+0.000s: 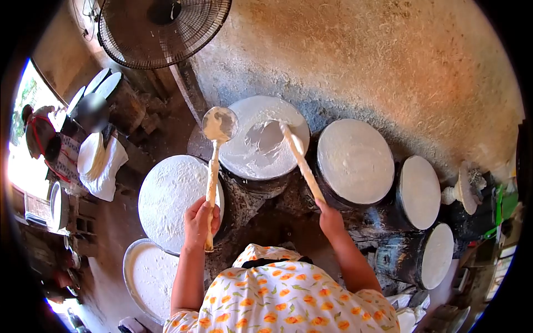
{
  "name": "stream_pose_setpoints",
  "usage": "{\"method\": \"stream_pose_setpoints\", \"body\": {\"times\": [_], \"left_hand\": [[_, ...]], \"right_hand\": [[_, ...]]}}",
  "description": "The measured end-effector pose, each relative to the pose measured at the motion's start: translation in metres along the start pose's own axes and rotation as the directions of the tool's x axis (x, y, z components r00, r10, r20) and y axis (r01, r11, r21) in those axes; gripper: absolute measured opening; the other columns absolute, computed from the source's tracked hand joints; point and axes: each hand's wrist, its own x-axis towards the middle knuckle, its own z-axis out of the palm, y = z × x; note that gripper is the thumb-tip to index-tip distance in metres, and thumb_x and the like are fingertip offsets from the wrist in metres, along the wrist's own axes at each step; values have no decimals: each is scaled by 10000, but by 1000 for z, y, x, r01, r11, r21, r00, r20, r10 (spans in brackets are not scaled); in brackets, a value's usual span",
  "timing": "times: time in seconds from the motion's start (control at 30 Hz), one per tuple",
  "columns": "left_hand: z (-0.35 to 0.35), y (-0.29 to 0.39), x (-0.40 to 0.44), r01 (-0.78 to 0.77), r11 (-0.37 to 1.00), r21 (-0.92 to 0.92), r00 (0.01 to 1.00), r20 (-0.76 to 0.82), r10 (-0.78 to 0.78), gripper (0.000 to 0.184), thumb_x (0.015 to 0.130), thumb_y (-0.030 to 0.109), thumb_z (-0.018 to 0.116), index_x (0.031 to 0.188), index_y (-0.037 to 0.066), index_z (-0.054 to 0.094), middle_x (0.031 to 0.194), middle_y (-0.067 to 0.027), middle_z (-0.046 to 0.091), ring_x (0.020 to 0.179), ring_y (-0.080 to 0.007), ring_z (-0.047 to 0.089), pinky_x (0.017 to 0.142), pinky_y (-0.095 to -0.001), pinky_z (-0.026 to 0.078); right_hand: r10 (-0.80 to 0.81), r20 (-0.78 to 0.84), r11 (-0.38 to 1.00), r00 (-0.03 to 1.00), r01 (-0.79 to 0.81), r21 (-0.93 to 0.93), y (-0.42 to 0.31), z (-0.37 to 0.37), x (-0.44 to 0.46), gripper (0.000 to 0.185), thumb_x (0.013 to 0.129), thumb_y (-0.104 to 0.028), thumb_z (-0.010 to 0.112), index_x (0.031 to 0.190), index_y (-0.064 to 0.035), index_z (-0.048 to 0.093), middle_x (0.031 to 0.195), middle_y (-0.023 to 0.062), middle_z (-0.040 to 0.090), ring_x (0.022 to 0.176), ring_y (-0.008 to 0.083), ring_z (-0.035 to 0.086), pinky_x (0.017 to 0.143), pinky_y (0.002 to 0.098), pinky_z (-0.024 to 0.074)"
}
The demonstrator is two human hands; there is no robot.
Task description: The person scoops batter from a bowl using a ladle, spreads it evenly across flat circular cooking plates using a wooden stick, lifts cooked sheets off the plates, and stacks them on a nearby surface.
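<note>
My left hand [199, 223] is closed around the handle of a batter-coated ladle [213, 172], its round bowl raised at the left edge of the middle round griddle [239, 111]. In my right hand [331, 221] is the end of a pale coated stick [302, 164]. The stick's far end touches the white batter on the middle griddle, beside a barer grey patch [261, 137]. Another white-coated round surface [172, 200] lies beyond and left of my left hand. A wide basin of white batter [149, 277] stands below it.
More round white-topped drums stand at the right [356, 161], [420, 191], [437, 256]. A large fan [161, 33] is at the top left, before a stained wall [361, 61]. Another person [61, 147] is at the far left, near a stack of round pale sheets [90, 156].
</note>
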Motion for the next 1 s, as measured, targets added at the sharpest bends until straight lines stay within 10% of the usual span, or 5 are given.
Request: {"method": "stream_pose_setpoints", "body": {"times": [0.17,0.3,0.73,0.9,1.0], "left_hand": [[10,1,3,-15,1000,10,1000,-24,15,277,959,162,439,1132,-37,525,701,-56,531,443,-97,457,365,-224,357],[6,2,-4,-17,1000,-15,998,-55,16,267,958,156,439,1125,-33,527,705,-61,536,445,-100,463,361,-228,359],[1,7,-25,-29,1000,-5,985,-171,28,265,942,169,450,1099,-25,537,672,-53,521,404,-87,425,336,-210,333],[-10,3,-25,-18,1000,-6,991,-134,17,252,944,179,461,1081,-19,537,683,-60,534,422,-94,440,347,-222,344],[-6,3,-22,-16,1000,-7,995,-96,15,279,942,210,493,1099,-15,542,697,-63,553,441,-109,462,363,-238,357]], "right_hand": [[-132,-278,919,951,223,326,-18,23,35,482,805,-14,522,1241,-213,572,768,224,607,715,396,600,668,474,493],[-115,-6,992,993,115,55,-5,11,-4,477,797,-2,529,1229,-197,583,746,215,606,689,396,592,650,474,495],[-10,-351,909,936,155,387,-20,7,85,502,806,47,453,1246,-164,572,1140,189,607,1039,305,609,857,373,487],[127,-69,923,990,-92,375,-32,4,77,617,758,48,481,1340,-156,463,1226,182,561,1133,325,541,900,381,466],[-147,-50,935,988,156,319,-37,14,73,718,781,-28,516,1436,-234,304,1151,280,565,1037,381,576,870,442,485]]}}
